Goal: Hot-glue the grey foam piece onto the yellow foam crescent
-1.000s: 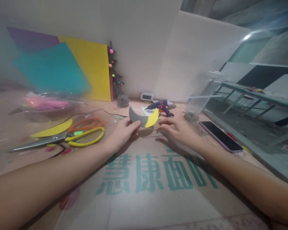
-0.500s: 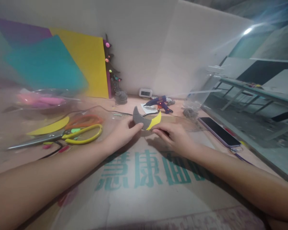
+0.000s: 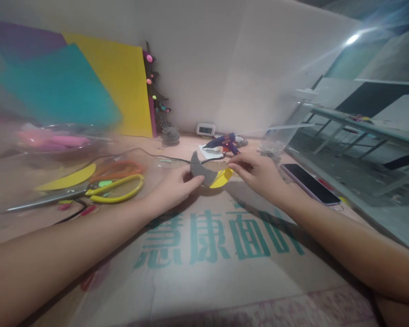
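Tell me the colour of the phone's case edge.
Pale purple; the phone's case edge shows best in the head view.

A pink table (image 3: 187, 290) bears scissors (image 3: 75, 195), a phone (image 3: 311, 184), and a glue gun (image 3: 221, 142).

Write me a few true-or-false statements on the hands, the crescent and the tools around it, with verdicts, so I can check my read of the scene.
1. The left hand holds the crescent by its grey part. True.
2. The right hand grips the scissors. False: it is at the crescent's yellow end, and the scissors lie on the table to the left.
3. The glue gun lies beyond the crescent, near a small white clock. True.
4. The phone lies between the two hands. False: it lies to the right of both.
5. The teal sheet overlaps part of the yellow sheet. True.
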Tool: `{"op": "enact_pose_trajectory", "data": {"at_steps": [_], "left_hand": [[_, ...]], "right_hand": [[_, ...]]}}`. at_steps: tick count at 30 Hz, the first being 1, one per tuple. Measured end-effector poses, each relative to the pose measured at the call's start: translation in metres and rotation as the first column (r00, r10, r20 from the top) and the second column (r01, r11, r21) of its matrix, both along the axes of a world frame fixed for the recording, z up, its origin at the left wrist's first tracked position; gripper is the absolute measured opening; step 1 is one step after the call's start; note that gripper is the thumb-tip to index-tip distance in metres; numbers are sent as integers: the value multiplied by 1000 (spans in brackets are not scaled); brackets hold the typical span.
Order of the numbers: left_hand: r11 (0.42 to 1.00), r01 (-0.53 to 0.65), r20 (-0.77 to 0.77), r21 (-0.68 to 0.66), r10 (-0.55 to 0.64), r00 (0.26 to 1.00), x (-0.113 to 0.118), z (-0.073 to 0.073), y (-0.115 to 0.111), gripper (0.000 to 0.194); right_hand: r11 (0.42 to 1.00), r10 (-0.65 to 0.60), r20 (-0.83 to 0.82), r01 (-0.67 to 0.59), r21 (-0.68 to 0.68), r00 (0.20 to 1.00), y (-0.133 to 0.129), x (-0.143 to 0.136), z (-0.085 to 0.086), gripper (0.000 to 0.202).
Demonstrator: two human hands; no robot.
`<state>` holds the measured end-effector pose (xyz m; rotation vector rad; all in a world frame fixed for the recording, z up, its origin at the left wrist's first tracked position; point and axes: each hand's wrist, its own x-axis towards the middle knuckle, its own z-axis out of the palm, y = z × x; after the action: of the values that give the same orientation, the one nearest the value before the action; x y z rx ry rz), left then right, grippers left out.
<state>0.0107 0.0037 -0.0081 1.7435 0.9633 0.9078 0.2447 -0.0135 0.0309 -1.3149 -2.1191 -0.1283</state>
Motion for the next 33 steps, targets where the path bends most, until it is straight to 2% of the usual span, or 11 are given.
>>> {"op": "enact_pose_trajectory", "data": {"at_steps": [8, 16, 21, 27, 30, 33], "left_hand": [[999, 42, 12, -28, -42, 999, 0, -5, 2, 23], [991, 118, -7, -57, -118, 993, 1, 2, -2, 21], [987, 139, -31, -83, -142, 989, 0, 0, -1, 24], [985, 141, -6, -104, -142, 990, 0, 1, -1, 23], [980, 138, 35, -145, -134, 990, 0, 0, 0, 23], [978, 119, 72, -169, -108, 991, -1, -1, 1, 25]], "right_hand": [[1000, -14, 58, 15, -16, 998, 6, 8, -2, 18], [1000, -8, 60, 8, 1, 998, 9, 10, -5, 16], [1000, 4, 45, -4, -11, 999, 7, 7, -5, 16], [998, 59, 91, -60, 18, 994, 10, 7, -6, 28], [995, 81, 17, -82, 59, 997, 9, 7, -6, 33], [981, 126, -81, -113, 158, 989, 1, 4, -5, 28]]}}
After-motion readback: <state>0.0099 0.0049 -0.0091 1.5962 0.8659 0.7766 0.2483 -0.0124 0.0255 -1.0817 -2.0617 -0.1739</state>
